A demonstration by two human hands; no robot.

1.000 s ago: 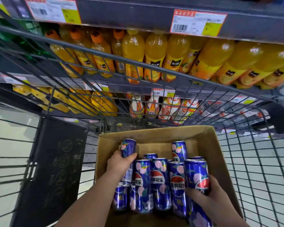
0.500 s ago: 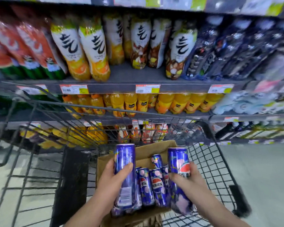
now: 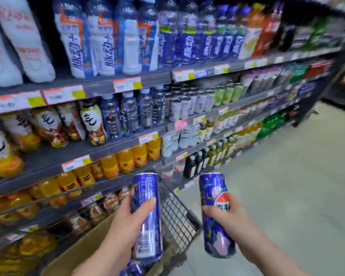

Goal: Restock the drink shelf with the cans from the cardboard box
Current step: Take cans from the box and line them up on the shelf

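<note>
the left hand [image 3: 124, 226] grips the left can [image 3: 145, 188] at 6 o'clock, above the cardboard box [image 3: 82, 251] at 7 o'clock. the right hand [image 3: 229, 218] grips the right can [image 3: 212, 188] at 5 o'clock. the 2 cans are apart, with the drink shelf [image 3: 118, 148] beyond at 11 o'clock.

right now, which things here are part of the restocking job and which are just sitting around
Job in hand:
left can, held by left hand
right can, held by right hand
cardboard box

Just there:
wire cart
orange juice bottles
price tags
</note>
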